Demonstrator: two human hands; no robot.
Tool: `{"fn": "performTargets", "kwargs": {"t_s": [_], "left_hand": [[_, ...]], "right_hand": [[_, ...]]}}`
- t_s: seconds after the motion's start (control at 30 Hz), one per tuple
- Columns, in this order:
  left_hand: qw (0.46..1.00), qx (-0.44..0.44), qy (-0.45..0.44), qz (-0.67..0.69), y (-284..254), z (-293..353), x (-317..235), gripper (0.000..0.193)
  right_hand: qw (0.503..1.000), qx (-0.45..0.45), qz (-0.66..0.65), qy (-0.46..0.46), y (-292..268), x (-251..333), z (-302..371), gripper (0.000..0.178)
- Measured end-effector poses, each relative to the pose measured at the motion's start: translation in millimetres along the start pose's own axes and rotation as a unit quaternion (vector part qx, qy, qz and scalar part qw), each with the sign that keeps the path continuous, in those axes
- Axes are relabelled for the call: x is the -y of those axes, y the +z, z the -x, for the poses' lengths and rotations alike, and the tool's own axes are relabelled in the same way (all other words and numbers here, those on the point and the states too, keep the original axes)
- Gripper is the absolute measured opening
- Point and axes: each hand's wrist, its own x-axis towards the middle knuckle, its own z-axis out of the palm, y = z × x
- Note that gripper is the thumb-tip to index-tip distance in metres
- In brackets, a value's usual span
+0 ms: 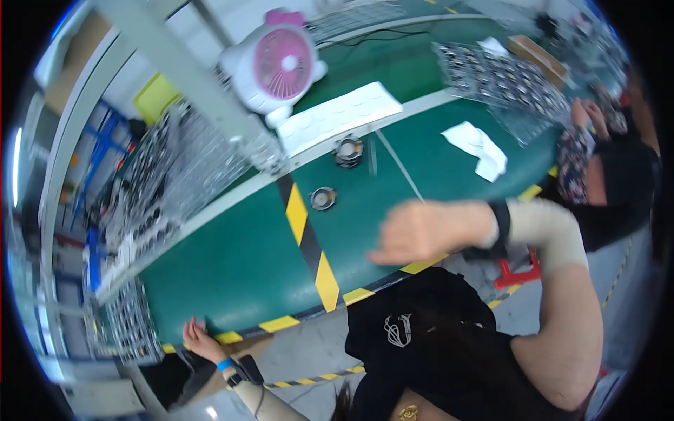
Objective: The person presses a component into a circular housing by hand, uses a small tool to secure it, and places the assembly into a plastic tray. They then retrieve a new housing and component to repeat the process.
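My right hand (414, 231) hangs over the near part of the green table (232, 259), smeared by motion, with its fingers bent down. Whether anything is in it does not show. My left hand (200, 339) rests at the table's front edge on the left, with its fingers loosely apart and nothing seen in them. Beside it is a tray of small parts (132, 323). A round metal part (323, 198) lies near the middle of the table. Farther back sits a darker round part, perhaps stacked (348, 151), next to a thin clear strip (372, 156).
A white sheet with round shapes (340, 119) and a pink and white fan (281, 63) stand behind. Crumpled white paper (477, 151) and a plastic-covered tray of parts (502, 77) lie right, near another person's hands (590, 116). A metal post (189, 77) rises at left.
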Motion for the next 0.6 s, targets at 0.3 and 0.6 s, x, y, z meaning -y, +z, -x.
{"fn": "performTargets", "kwargs": {"t_s": [0.3,0.6], "left_hand": [[0.989,0.091,0.103,-0.053,34.3,127.5,-162.3,0.009],[0.816,0.000,0.410,-0.408,-107.7,179.4,-223.9,0.027]], "right_hand": [[0.889,-0.059,-0.227,0.393,52.7,105.6,50.6,0.012],[0.915,-0.064,-0.125,0.377,73.4,110.9,58.7,0.018]]}}
